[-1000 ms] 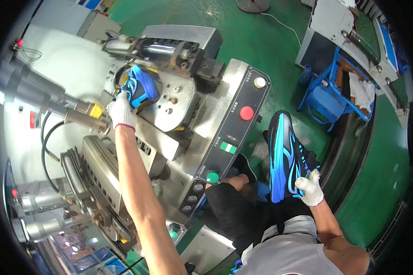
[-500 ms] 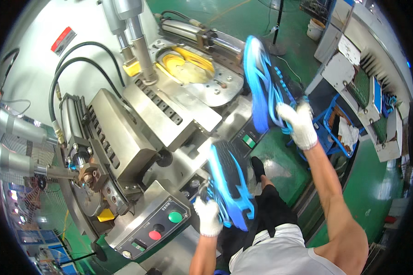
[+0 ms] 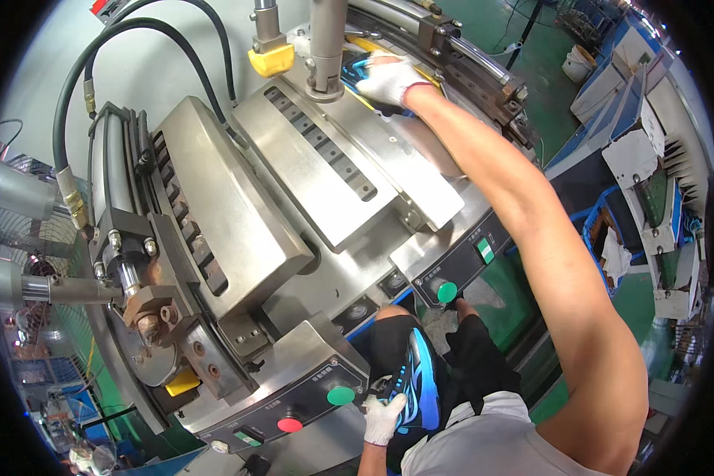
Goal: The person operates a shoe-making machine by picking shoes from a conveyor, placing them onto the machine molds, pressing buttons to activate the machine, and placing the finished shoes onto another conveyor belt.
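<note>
My left hand, in a white knit glove, grips a blue and black sneaker low in front of my body, beside the dark shorts. Stretched out to the far side of the machine, my right hand, also gloved, is closed over a second blue and black sneaker. That shoe lies at the yellow-lined station behind a steel post. My hand and the post hide much of it.
A steel press machine spans the middle and left. Its control panels carry green buttons and a red button. A yellow pad hangs from a rod. Black hoses arch at the left. A blue-framed rack stands right.
My right hand has carried its sneaker forward and left, onto the machine's yellow-lined station. My left hand has lowered the other sneaker toward my lap and turned it. The view has shifted toward the machine.
</note>
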`<state>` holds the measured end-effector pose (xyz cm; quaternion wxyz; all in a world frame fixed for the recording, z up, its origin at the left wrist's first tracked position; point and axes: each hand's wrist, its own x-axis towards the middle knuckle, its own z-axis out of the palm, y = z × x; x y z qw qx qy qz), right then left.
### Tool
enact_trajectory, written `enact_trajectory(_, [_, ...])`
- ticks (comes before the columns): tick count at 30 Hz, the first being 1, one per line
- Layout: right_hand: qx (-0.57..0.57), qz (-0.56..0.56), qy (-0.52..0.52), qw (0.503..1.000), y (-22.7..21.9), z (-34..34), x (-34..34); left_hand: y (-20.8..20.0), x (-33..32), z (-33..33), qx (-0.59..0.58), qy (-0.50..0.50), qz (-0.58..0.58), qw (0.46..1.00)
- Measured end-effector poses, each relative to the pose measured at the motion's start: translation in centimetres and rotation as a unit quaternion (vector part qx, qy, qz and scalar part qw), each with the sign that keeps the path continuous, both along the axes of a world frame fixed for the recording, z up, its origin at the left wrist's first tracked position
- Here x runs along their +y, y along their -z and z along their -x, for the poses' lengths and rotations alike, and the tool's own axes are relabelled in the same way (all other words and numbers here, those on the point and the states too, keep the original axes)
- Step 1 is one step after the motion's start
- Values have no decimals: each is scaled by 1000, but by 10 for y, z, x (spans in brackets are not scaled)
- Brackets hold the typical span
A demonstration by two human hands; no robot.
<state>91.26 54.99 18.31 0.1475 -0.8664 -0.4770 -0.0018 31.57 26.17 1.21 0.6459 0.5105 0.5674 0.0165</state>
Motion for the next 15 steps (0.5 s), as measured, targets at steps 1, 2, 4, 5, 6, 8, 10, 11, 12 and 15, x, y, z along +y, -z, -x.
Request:
enact_trajectory(1, [81,8,5,997,-10,-5,-14,2,3,-3,1,4,17,1000])
enact_trajectory(2, [97,-40,29,994,-2,-35,-30,-4,9,-12,-10,12,16,1000])
enact_trajectory(4, [54,11,47,997,-5,-38,-32,-25,15,-25,-36,0,35,999])
enact_trajectory(5, [51,49,37,997,-10,-23,-27,-23,12,-19,-37,-3,33,999])
enact_trajectory(6, [39,84,34,995,-7,-25,-22,-15,9,-16,-63,-12,22,998])
enact_trajectory(8, [51,71,15,996,-18,-8,-32,-6,7,-10,-92,-22,19,995])
enact_trajectory(10, [83,55,-10,995,-35,19,-62,-6,5,-10,-81,5,4,997])
enact_trajectory(11, [87,67,35,993,-50,50,-80,-8,5,-12,-62,25,-10,998])
enact_trajectory(12, [149,-141,1,979,-37,81,-107,-12,2,-14,-82,2,-10,997])
enact_trajectory(15, [121,-290,-146,938,-31,184,-222,-16,0,-16,-80,20,-33,996])
